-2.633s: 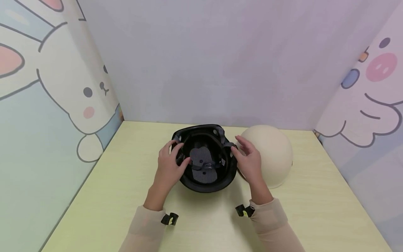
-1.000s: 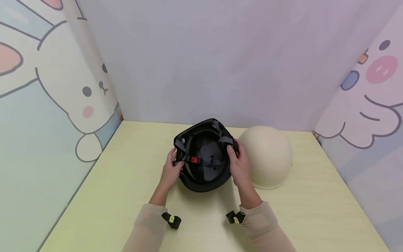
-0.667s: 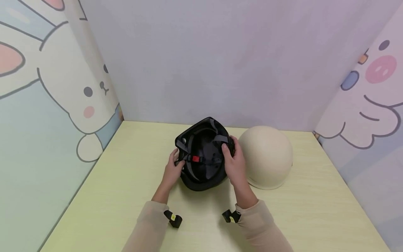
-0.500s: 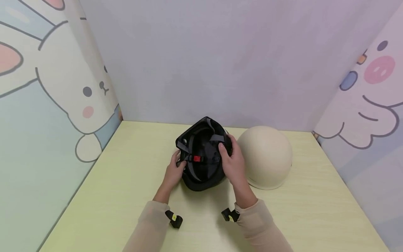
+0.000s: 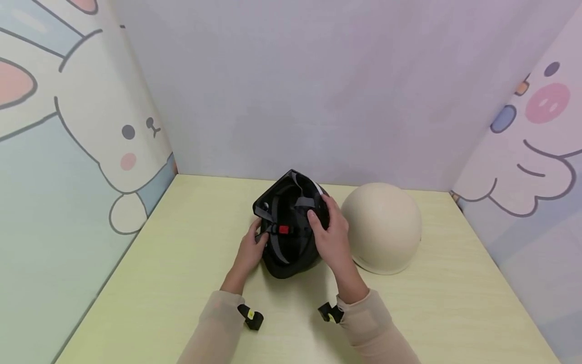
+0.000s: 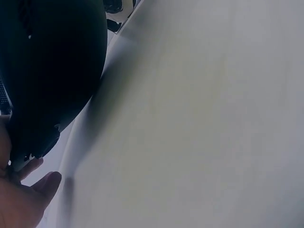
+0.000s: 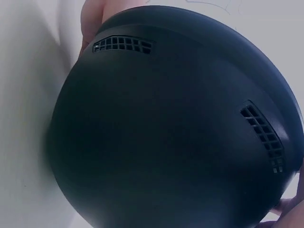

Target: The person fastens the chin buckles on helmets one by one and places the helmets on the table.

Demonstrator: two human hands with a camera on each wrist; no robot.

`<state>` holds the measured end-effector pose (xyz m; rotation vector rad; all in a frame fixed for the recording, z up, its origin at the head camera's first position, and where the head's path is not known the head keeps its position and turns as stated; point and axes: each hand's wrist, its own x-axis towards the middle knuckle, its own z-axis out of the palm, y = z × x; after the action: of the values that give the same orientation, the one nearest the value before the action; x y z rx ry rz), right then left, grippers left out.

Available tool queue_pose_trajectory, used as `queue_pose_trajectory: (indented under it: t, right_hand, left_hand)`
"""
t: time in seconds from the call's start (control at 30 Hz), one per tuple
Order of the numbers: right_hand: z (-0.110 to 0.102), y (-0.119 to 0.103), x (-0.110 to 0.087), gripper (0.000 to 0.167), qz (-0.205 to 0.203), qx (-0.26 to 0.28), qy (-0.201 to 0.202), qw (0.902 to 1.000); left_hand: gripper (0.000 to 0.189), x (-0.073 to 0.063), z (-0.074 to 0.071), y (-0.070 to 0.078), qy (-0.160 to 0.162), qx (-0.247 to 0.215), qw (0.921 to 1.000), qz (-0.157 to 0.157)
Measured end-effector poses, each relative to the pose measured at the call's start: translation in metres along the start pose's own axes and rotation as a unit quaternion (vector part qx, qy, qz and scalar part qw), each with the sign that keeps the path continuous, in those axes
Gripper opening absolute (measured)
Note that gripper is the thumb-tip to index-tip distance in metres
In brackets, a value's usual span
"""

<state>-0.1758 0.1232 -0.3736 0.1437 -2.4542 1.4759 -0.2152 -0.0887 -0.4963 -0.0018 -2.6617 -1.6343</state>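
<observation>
A black helmet (image 5: 297, 242) is tilted on its side at the middle of the table, its hollow turned partly toward me. Inside it I see grey straps (image 5: 304, 202) and a red buckle (image 5: 283, 229). My left hand (image 5: 249, 250) grips its left rim, thumb on the near side. On the right rim my right hand (image 5: 334, 235) holds on, thumb inside the opening and fingers around the outer shell. The right wrist view shows the smooth shell with two grille vents. Close beside the right hand, a beige helmet (image 5: 384, 227) rests dome up.
The pale yellow table (image 5: 182, 253) reaches back to a plain lilac curtain (image 5: 291, 101). Cartoon-printed panels stand at the left and right. A black wrist camera (image 5: 251, 317) hangs at the left sleeve, another at the right sleeve.
Both hands have taken hold of the black helmet. It has turned and tilted so its right side rises toward the left, and the red buckle has come into view. The beige helmet stays put.
</observation>
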Motion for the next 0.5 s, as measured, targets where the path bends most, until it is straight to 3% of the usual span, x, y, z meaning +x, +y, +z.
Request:
queue_pose_trajectory:
  t: [0.5]
  right_hand:
    - [-0.006,0.026,0.006,0.055,-0.047,0.074,0.018,0.996]
  left_hand:
    - [0.057,-0.001,-0.002,0.001,-0.024,0.009,0.9996,-0.013]
